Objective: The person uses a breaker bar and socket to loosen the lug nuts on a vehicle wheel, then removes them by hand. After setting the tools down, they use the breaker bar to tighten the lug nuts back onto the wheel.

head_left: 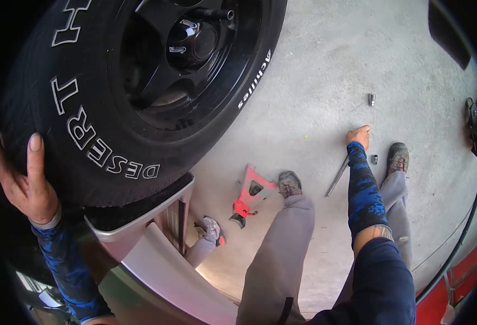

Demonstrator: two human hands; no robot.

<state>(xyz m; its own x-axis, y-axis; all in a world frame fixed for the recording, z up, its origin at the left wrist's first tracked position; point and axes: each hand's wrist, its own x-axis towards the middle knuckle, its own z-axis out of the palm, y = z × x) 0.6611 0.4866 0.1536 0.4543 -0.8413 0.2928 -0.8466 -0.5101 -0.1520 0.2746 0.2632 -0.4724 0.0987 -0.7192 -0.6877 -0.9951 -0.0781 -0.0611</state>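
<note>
My left hand [24,181] grips a large black tyre [87,97] with white sidewall lettering; the thumb lies on the sidewall and the fingers wrap round the tread. The tyre sits on a black wheel [179,54] and rests against a silver car body [157,265]. My right hand [358,136] reaches down to the concrete floor with its fingers curled. A metal bar [337,177] lies just beside that forearm. A small socket [372,99] lies beyond the hand and a lug nut [374,159] sits next to the arm. Whether the right hand holds anything is unclear.
A red stand [251,196] lies on the floor by my left shoe [289,184]; my right shoe [398,157] is near the lug nut. Another person's shoe [212,229] shows beside the car body. A black hose [465,230] runs along the right edge.
</note>
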